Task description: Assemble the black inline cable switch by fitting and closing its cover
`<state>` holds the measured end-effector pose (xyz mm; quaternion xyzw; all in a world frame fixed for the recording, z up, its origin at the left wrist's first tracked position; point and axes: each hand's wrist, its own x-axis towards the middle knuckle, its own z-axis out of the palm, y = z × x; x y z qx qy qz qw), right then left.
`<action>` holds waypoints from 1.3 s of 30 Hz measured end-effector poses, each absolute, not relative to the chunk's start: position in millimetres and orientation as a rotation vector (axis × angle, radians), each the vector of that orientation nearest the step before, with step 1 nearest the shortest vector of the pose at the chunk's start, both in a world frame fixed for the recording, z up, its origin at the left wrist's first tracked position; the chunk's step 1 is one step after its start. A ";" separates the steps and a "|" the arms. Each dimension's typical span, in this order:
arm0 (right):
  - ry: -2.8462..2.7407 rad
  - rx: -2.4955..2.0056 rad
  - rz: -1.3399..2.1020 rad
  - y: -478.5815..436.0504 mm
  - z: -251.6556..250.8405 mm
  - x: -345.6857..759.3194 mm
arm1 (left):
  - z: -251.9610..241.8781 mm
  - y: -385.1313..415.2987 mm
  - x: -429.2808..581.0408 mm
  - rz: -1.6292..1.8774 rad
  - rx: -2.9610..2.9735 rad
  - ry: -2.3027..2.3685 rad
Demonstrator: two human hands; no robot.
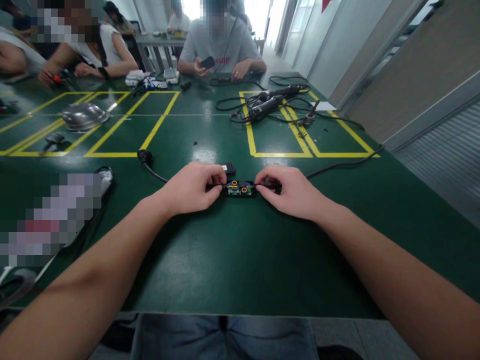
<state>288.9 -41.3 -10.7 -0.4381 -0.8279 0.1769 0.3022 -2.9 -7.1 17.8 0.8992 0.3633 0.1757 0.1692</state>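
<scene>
A small black open housing with a green circuit board (239, 189) lies on the green table (232, 265) in front of me. My left hand (193, 187) is closed, pinching the housing's left end where a black cable (152, 170) joins it. My right hand (290, 190) is closed too, pinching the right end, where another black cable (337, 164) runs off to the right. A small black ribbed part (228, 168) lies just behind the housing, near my left fingers.
Yellow tape lines (150, 135) mark boxes on the table. Black electric screwdrivers with tangled cables (268, 105) lie at the back right. A silvery domed object (84, 116) sits at the left. People sit at the far side, one holding a phone (207, 62).
</scene>
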 end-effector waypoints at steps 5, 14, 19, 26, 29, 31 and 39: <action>-2.206 -1.159 0.457 -41.3 -11.1 289.2 | 18.8 -7.8 -2.7 0.480 2.553 1.045; -2.220 -1.174 0.479 -40.8 -9.9 290.4 | 19.2 -6.8 -3.3 0.440 2.547 1.060; -2.229 -1.171 0.513 -38.4 -8.9 293.2 | 18.6 -3.6 -5.4 0.399 2.521 1.092; -2.228 -1.167 0.535 -34.8 -10.3 295.8 | 17.6 3.2 -12.1 0.362 2.621 0.969; -2.257 -1.157 0.508 -35.7 -7.6 294.7 | 18.9 1.3 -10.2 0.333 2.690 0.967; -2.291 -1.147 0.472 -37.3 -4.7 293.8 | 19.9 -0.6 -8.1 0.305 2.732 0.986; -2.454 -1.189 0.206 -45.4 1.3 288.9 | 23.5 -3.6 -5.2 0.242 2.768 1.033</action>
